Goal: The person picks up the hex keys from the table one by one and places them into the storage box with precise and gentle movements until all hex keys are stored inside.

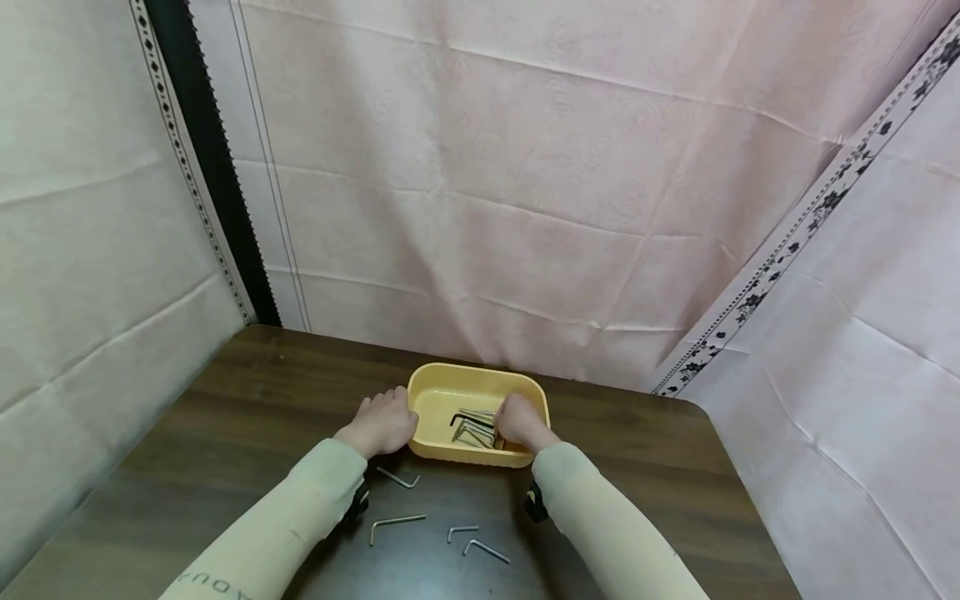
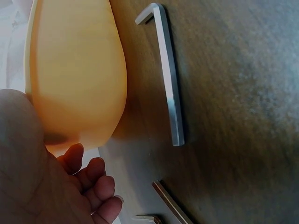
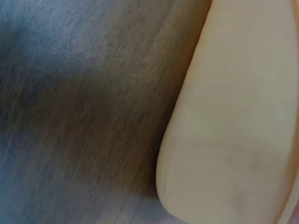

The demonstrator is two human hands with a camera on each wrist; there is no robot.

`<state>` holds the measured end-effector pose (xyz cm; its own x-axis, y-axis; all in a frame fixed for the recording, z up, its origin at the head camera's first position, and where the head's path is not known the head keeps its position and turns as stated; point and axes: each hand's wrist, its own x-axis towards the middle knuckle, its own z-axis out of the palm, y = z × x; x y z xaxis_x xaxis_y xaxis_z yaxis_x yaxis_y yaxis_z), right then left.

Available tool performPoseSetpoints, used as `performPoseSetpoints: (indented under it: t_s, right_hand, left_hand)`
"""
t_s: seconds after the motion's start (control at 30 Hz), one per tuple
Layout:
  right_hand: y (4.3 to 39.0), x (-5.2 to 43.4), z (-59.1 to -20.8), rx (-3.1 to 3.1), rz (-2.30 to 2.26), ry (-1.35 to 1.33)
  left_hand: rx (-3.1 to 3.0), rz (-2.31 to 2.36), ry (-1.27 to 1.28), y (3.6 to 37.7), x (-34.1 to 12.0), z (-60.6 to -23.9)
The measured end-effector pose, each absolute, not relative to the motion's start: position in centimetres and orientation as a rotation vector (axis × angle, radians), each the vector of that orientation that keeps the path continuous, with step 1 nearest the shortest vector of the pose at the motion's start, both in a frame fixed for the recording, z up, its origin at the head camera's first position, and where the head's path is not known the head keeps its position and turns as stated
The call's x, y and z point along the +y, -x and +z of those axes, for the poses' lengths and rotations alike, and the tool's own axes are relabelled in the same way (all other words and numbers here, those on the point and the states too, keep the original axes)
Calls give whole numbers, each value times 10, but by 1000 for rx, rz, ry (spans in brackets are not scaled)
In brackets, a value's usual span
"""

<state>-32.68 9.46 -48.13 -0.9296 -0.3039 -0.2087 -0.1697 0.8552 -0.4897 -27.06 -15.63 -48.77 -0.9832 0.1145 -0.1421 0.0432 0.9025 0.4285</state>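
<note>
My left hand [image 1: 385,422] grips the left end of a shallow yellow plastic bin [image 1: 442,452]. The left wrist view shows its thumb by the bin's rim and the fingers [image 2: 100,186] curled near the bin's end. Inside the bin, my right hand [image 1: 521,422] reaches down at the right side, over a pile of hex keys [image 1: 474,431], one of them black. Its fingertips are hidden, so a grip on a key cannot be made out. In the right wrist view only the bin's outer wall [image 3: 229,116] and the tabletop appear.
In front of the bin several loose hex keys lie on the dark wooden table [image 1: 637,500]: a silver key [image 2: 169,88] near my left wrist, a brass-toned key [image 1: 397,520], and two small keys, one a silver key [image 1: 487,550]. Pale cloth curtains [image 1: 525,208] surround the table.
</note>
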Motion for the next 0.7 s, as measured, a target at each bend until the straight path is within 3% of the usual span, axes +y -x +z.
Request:
performPoseSetpoints:
  t_s: [0.47,0.7]
  right_hand:
    - [315,91,-469,2798,-748,321]
    - [303,91,-457,2867,-739,464]
  left_hand:
    - [2893,645,-114,271,-155,-491]
    - [2891,679,-103,270,-155,-488]
